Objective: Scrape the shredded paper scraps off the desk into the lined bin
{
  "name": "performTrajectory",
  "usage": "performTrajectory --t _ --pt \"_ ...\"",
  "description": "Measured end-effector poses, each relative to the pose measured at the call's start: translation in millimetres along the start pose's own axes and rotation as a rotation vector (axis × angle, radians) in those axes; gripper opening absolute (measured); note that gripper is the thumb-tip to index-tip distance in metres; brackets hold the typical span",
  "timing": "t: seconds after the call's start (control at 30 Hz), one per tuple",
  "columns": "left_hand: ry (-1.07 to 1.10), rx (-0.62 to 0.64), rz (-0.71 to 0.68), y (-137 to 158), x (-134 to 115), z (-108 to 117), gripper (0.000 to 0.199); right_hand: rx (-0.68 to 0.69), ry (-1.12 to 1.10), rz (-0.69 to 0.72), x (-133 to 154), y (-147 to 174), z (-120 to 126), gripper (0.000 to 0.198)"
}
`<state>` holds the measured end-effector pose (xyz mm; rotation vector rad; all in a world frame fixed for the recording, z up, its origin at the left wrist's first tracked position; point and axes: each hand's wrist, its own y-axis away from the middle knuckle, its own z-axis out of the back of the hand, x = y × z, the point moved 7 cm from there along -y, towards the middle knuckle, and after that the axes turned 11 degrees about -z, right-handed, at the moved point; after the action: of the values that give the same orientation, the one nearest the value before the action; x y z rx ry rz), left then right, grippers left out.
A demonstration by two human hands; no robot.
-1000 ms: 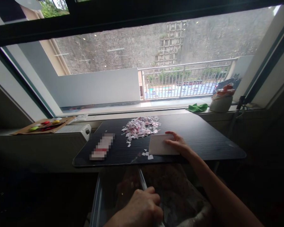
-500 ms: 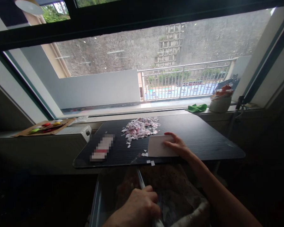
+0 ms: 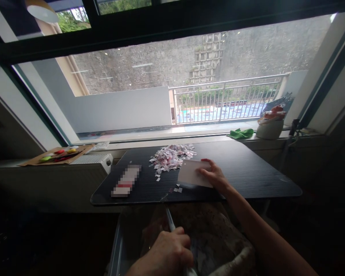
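Note:
My right hand (image 3: 214, 177) pinches a white card (image 3: 191, 173) at its right side, thumb on the near face. The card is tilted just above the dark tabletop (image 3: 238, 165). Beyond its left corner lies a heap of small white and pinkish paper scraps (image 3: 171, 157). A few loose scraps (image 3: 178, 188) rest between the card and the table's front edge. Below that edge, my left hand (image 3: 169, 249) is closed around a pale rim (image 3: 170, 220), which seems to belong to a see-through plastic bin (image 3: 115, 243). The bin's inside is dark and hard to make out.
A blurred-out pinkish-white item (image 3: 126, 180) lies on the table's left. Left of the table, a white radiator (image 3: 89, 158) carries cardboard (image 3: 31, 161) with colourful pieces. On the windowsill sit a green cloth (image 3: 240, 133) and a white pot (image 3: 268, 128). Pale fabric (image 3: 238, 253) shows below.
The card in my right hand has moved slightly back and tilted up from the tabletop. Two scraps at the table's front edge are gone from there. My left hand keeps its grip.

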<state>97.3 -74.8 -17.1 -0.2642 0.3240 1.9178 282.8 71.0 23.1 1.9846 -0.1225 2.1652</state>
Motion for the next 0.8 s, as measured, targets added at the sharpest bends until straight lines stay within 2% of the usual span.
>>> performTrajectory --t 0.27,0.47,0.67,0.8 --pt "-0.018 0.006 -0.006 0.2 -7.5 5.5 0.024 0.183 -0.013 -0.107 -8.8 0.7 -10.7 0.054" --pt "-0.007 0.043 0.023 -1.8 -8.6 6.7 0.023 0.105 -0.014 -0.060 -3.8 2.5 -9.1 0.053" --pt "-0.028 0.033 0.010 -2.3 -8.8 6.3 0.027 0.201 0.038 -0.093 -0.5 11.0 -13.5 0.053" --pt "-0.038 0.040 0.005 -2.9 -8.1 3.9 0.028 0.196 0.006 -0.079 -1.4 11.8 -10.4 0.051"
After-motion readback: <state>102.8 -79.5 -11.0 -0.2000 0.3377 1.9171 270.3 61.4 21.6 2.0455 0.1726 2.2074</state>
